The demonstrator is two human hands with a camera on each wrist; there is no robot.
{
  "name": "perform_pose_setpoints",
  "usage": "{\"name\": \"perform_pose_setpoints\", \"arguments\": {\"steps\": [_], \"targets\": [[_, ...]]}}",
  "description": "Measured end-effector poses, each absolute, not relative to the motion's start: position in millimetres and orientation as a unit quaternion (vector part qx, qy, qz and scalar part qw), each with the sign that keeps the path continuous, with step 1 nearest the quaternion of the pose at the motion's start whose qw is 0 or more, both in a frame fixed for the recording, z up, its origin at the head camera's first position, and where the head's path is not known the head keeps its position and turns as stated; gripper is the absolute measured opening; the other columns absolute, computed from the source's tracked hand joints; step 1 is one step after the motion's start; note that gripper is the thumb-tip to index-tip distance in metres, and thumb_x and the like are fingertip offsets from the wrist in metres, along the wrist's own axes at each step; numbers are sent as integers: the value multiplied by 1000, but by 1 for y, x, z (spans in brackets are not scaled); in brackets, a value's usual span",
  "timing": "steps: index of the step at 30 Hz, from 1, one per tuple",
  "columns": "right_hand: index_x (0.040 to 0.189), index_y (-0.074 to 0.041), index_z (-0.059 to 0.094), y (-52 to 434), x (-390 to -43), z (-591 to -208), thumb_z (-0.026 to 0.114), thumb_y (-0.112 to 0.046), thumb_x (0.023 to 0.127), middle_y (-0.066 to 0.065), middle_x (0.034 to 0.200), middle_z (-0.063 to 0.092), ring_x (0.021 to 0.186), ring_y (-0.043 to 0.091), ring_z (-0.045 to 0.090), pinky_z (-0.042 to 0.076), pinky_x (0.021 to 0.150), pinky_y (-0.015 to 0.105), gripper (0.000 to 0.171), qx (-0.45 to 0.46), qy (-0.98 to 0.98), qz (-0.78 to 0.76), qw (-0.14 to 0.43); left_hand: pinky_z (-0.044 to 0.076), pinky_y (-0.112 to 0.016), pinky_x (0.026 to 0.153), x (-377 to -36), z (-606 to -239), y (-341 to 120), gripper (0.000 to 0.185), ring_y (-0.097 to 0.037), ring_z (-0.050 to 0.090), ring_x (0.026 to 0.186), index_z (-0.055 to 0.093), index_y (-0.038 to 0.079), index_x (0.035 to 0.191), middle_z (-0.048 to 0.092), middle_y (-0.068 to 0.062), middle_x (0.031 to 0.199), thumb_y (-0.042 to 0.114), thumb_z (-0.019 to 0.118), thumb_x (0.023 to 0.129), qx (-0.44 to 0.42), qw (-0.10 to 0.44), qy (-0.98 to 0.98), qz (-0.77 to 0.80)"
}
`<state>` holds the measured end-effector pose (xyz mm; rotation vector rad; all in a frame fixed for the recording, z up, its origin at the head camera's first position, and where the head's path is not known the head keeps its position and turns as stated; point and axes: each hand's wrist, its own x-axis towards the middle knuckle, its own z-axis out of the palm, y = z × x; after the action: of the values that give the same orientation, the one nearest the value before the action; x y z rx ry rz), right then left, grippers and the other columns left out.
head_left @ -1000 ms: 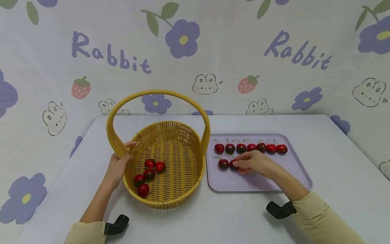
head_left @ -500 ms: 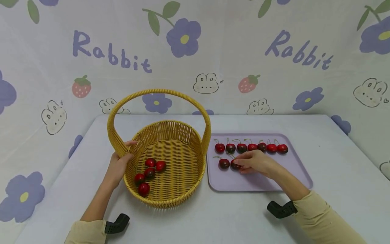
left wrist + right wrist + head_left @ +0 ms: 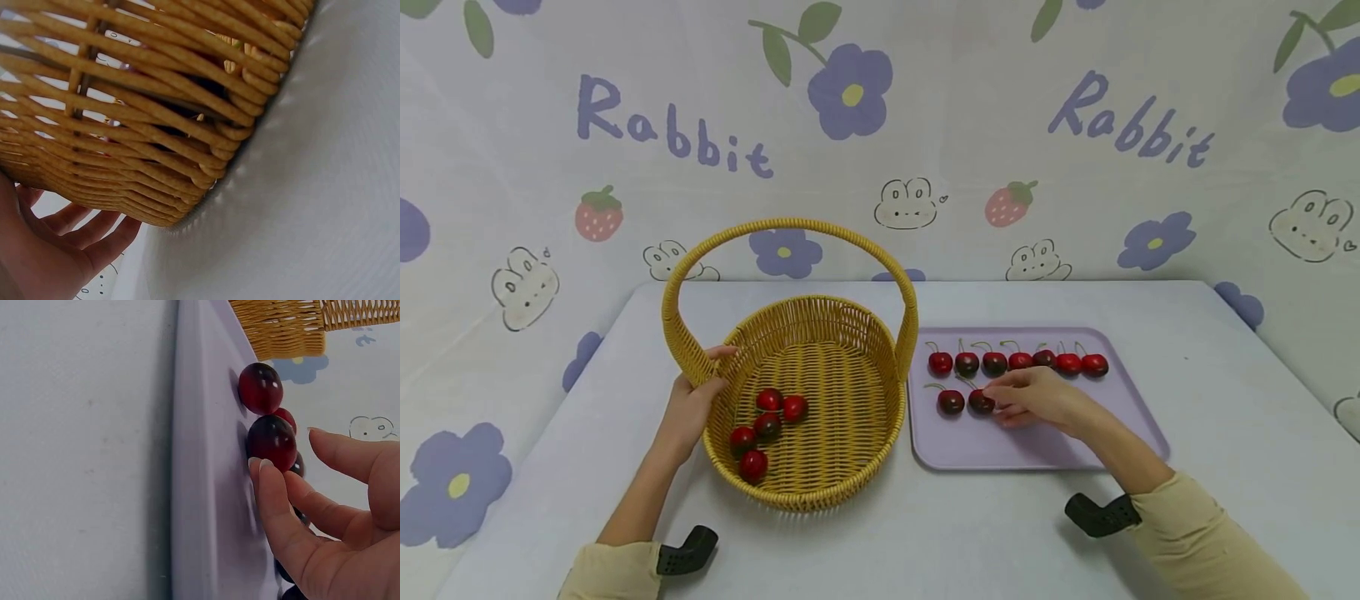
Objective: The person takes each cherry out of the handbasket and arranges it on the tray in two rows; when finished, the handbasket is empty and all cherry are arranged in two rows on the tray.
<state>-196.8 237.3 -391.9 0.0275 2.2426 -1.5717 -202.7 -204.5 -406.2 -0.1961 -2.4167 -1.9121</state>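
Observation:
My left hand [image 3: 685, 417] grips the yellow wicker basket [image 3: 842, 417] at its left side, where the tall arched handle meets the rim. In the left wrist view the fingers [image 3: 103, 247] lie against the woven wall. Several red cherries [image 3: 767, 427] lie in the basket's left part. Over the lilac tray [image 3: 955, 454], my right hand [image 3: 1048, 402] is beside a dark red cherry [image 3: 981, 402], the second in the front row. The right wrist view shows the thumb apart from that cherry [image 3: 272, 442], with fingertips right at its side. Another cherry [image 3: 951, 402] sits to its left.
A back row of several stemmed cherries [image 3: 994, 363] runs along the tray's far side. The tray stands close to the basket's right. White cloth covers the table [image 3: 910, 542], and a patterned fabric backdrop [image 3: 970, 108] rises behind it.
My right hand has loosened from the dark cherry and drawn slightly right, leaving it on the tray beside its neighbour. The left hand and basket have stayed in place.

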Motion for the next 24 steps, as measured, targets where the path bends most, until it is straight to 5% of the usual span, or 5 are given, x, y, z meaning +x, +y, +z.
{"name": "perform_pose_setpoints", "arguments": {"steps": [9,18,24], "targets": [[123,9,50,246,-196,-367,61,-29,93,19,101,58,88,24,63,52,78,34,49,-23,818,-536,205,23,-48,107,-203,-406,-206,43,-32,29,136,44,-1,137,33,-18,148,0,37,95,-63,21,-781,-621],[126,3,49,236,-199,-355,53,-21,98,23,112,55,99,36,59,49,86,38,37,-150,741,-582,300,23,-48,107,-202,-405,-205,42,-32,30,134,44,-1,136,34,-18,147,0,37,94,-61,24,-784,-618],[125,-1,52,213,-198,-349,48,-15,99,25,117,55,99,32,59,47,89,41,30,-229,659,-626,349,21,-49,108,-202,-405,-205,42,-32,27,136,44,-1,136,34,-18,147,0,37,95,-64,24,-782,-619]]}}
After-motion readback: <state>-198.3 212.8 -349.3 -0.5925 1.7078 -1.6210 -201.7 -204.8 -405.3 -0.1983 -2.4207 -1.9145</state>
